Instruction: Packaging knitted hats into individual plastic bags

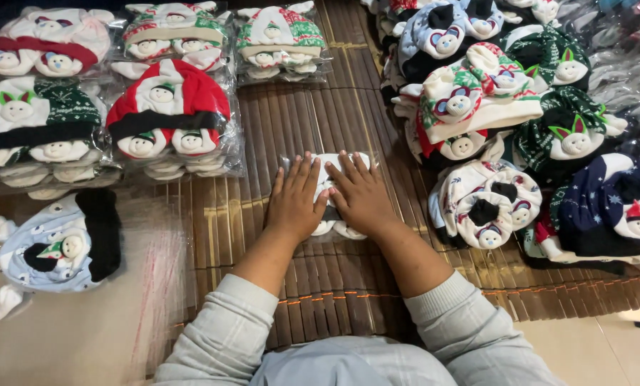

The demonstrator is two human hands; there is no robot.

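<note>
Hands are pressing flat on a small clear bag of white hats (328, 193) that is lying on the brown bamboo mat (298, 121) in the middle of the view. Left hand (296, 202) is lying palm down over the left half of the bag, its fingers (298, 175) stretched out straight and slightly spread, pinching nothing. Right hand (360, 194) is lying palm down over the right half, its fingers (348, 168) also flat and fanned a little, with its thumb side just beside the left hand's. Both forearms are coming up from the bottom edge in pale grey sleeves (227, 336). Left of the hands, bagged stacks of knitted hats are sitting in rows: a red and black stack (168, 114) is nearest, a green and white stack (37, 118) is lying beside it, and a pink and white stack (48, 43) is resting in the far corner. A pale blue and black hat (62, 243) is lying loose in a sheet of clear plastic on the floor at the lower left. Right of the hands, a heap of loose hats (477, 100) is piling up without bags, among them a dark blue hat (613, 204) and a white patterned hat (488, 200) that is lying near the right hand but apart from it.
</note>
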